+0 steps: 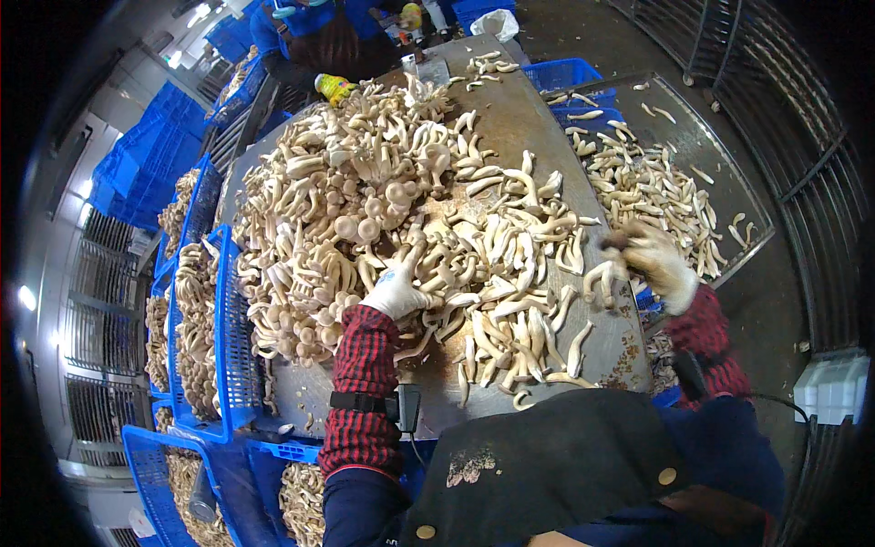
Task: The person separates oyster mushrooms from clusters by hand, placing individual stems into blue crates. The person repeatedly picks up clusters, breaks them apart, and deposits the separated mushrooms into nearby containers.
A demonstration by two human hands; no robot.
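My left hand (396, 290), in a white work glove, reaches into the near side of a large heap of clustered mushrooms (328, 205) on a metal table (506, 109). Its fingers touch stems there, and whether they grip any is unclear. My right hand (660, 267), in a soiled pale glove, is blurred at the table's right edge. A few mushrooms (605, 280) lie just left of it; I cannot tell if it holds one. Loose single mushrooms (519, 246) are spread between the two hands and towards my dark apron (547, 465).
Blue plastic crates (229, 328) filled with mushrooms line the left side. On the right, a lower metal tray (742, 171) carries more loose mushrooms, beside a blue crate (564, 72). Across the table, a co-worker's yellow-gloved hand (335, 89) touches the heap. Metal racks (793, 157) stand far right.
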